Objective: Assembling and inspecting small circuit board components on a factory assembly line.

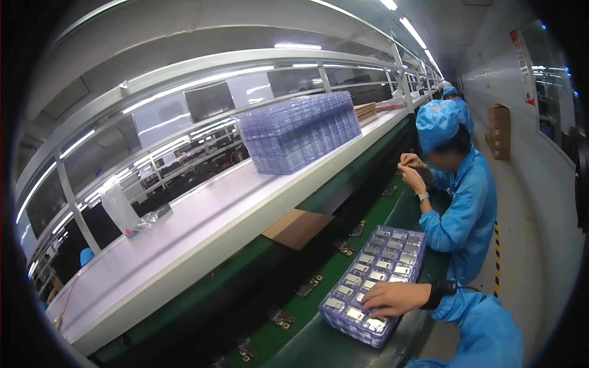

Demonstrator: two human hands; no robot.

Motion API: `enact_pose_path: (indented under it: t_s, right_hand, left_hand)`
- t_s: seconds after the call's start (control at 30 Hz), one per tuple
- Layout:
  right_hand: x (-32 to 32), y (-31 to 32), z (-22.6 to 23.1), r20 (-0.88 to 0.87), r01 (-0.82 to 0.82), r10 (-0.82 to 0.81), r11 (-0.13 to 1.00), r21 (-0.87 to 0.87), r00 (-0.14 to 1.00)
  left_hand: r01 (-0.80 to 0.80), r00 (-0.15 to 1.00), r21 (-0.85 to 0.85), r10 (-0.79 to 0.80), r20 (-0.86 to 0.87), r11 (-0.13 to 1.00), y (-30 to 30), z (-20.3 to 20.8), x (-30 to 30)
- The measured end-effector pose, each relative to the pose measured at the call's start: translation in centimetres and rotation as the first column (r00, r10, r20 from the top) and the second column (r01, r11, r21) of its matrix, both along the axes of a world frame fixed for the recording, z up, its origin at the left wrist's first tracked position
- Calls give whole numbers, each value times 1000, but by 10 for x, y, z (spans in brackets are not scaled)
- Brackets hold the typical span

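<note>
My right hand [396, 299], with a black band at the wrist and a blue sleeve, reaches in from the lower right. It lies palm down over the near part of a clear plastic blister tray [327, 316]. The fingers are stretched out and slightly apart, their tips at the compartments. Flat silvery rectangular parts [354, 314] sit in the tray's compartments, one in each that shows. Under my palm some compartments are hidden. The tray appears to be the top of a stack. My left hand is out of view.
Several small circuit boards [281, 318] lie along the green bench surface [323, 299]. Brown cardboard [299, 228] sits by the white shelf [202, 211], which carries a tall stack of clear trays [300, 132]. A co-worker in blue [469, 196] holds both hands raised beyond my tray.
</note>
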State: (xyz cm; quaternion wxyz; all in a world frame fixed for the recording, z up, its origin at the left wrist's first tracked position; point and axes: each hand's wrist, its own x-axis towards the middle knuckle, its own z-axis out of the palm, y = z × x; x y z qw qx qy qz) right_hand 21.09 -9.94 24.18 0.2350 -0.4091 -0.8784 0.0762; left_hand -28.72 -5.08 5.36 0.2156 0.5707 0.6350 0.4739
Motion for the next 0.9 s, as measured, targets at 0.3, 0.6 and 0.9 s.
enact_pose_path:
  t_s: [0.3, 0.6, 0.9]
  right_hand:
    - [-24, -32, -35, -204, 223, -164, 923, 315, 965]
    - [-35, -60, -38, -52, 311, -315, 875, 371, 948]
    - [-59, -65, -49, -127, 390, -372, 824, 411, 920]
  left_hand:
    - [-4, 999, 22, 5, -46, 1000, -8, -2, -1]
    - [26, 1000, 61, -26, 11, 998, -1, -21, -8]
    - [-50, 996, 8, 50, -79, 999, -2, -2, 4]
